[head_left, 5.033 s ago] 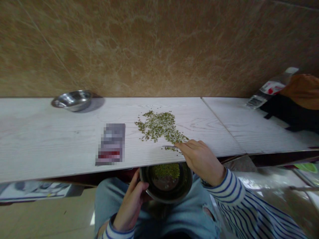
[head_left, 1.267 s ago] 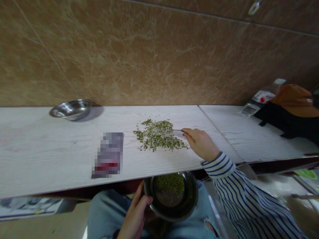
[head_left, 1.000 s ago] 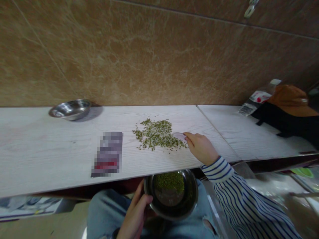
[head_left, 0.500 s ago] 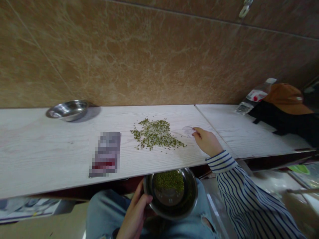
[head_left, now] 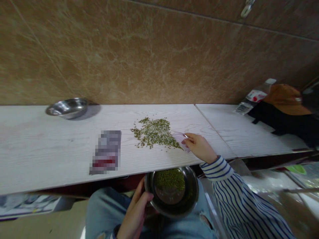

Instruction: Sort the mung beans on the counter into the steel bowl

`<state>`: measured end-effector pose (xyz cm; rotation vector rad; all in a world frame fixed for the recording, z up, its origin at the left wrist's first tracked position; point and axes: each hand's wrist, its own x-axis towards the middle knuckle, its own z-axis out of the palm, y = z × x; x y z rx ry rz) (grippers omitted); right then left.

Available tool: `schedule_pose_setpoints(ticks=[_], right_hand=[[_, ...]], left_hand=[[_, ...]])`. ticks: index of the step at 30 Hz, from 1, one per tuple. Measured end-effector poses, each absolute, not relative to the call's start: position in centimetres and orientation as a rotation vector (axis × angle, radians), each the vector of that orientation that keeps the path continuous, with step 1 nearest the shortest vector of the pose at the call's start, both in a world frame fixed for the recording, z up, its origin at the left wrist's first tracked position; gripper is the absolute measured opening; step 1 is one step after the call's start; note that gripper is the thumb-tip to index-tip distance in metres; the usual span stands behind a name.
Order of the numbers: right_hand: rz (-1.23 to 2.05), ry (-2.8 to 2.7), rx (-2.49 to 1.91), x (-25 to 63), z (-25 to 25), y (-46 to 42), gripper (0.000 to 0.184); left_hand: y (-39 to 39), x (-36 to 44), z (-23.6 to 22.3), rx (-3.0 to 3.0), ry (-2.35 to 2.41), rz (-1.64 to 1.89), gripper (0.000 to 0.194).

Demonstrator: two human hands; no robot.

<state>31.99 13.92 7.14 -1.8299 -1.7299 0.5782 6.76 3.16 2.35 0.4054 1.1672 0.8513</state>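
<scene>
My left hand [head_left: 136, 206] grips the left side of a steel bowl [head_left: 191, 202], thumb over the rim. Green mung beans [head_left: 170, 179] lie in the bowl, which is tilted just below the counter's front edge above my lap. My right hand [head_left: 199, 146] pinches a thin clear plastic piece with a curved edge [head_left: 178, 136], faint purplish in tint. That piece rests on the counter against the right end of a loose spread of mung beans [head_left: 154, 131]. The fingers partly hide it, so I cannot tell its full shape.
A second steel bowl [head_left: 68, 109] stands at the back left by the tiled wall [head_left: 149, 59]. A blurred-out flat item [head_left: 107, 151] lies left of the beans. To the right are a plastic bottle [head_left: 256, 96], an orange-brown cap [head_left: 286, 98] and dark cloth [head_left: 274, 119].
My right hand has moved left and slightly toward me, bringing the clear plastic piece against the beans' right end. My left hand and the bowl hold nearly the same place.
</scene>
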Motion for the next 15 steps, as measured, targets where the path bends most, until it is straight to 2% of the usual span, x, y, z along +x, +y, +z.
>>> schedule_pose_setpoints(ticks=[5,15], right_hand=[[0.653,-1.697,-1.771,31.1,7.3,13.1,0.035],[0.603,-1.785,-1.742,29.5,8.6,11.1,0.032]], left_hand=[[3.2,6.5,2.4,0.437,1.163,0.836,0.070],[3.1,6.8,2.2,0.432,1.201,0.883,0.072]])
